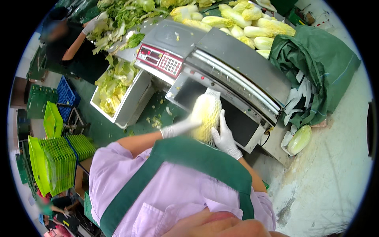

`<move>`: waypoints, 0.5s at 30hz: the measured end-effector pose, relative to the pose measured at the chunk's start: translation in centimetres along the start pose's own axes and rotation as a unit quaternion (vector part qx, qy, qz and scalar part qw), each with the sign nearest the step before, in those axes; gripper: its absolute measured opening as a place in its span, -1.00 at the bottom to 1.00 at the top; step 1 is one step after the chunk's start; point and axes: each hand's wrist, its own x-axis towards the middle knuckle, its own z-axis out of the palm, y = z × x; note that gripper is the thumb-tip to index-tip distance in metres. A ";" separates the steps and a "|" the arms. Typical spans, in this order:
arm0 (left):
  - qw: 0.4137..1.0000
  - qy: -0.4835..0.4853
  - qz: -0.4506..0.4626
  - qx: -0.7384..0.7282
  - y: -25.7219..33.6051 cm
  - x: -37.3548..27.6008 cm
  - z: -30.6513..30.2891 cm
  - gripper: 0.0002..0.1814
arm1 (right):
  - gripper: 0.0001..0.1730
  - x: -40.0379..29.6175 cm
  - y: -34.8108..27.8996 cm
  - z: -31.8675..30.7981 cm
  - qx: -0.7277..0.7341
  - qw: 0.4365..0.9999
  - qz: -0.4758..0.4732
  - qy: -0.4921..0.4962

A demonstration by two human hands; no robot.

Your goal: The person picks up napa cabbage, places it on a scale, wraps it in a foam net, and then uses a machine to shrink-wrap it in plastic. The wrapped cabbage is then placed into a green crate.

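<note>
A napa cabbage [205,114] in a white foam net sleeve is held upright in front of my green apron, over the steel wrapping machine [217,84]. My left hand [182,128], in a white glove and blurred by motion, presses on its left side. On the other side my right hand [224,137], gloved too, rests its fingers and thumb along the net. The loose end of the net sleeve [212,92] sticks up past the far end of the cabbage. Part of the cabbage's near end is hidden behind the apron bib.
A scale [161,60] adjoins the machine. Bare cabbages [237,22] are piled behind. A white bin [134,100] of trimmed leaves stands left; a co-worker's gloved hand [96,22] is among leaves beyond. Right are a green sack [322,68] and a wrapped cabbage [299,139].
</note>
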 end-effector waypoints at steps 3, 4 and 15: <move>0.986 -0.053 -0.050 -0.147 4.7 0.2 2.3 0.11 | 0.00 1.9 0.4 -1.9 0.202 0.977 0.059 -0.038; 0.993 -0.053 0.003 -0.103 6.4 0.9 2.0 0.11 | 0.00 2.9 0.6 -3.1 0.274 0.958 0.061 -0.054; 0.548 -0.066 0.517 0.654 24.5 15.8 2.5 -0.09 | -0.49 17.0 2.1 -16.1 0.462 0.867 0.094 0.161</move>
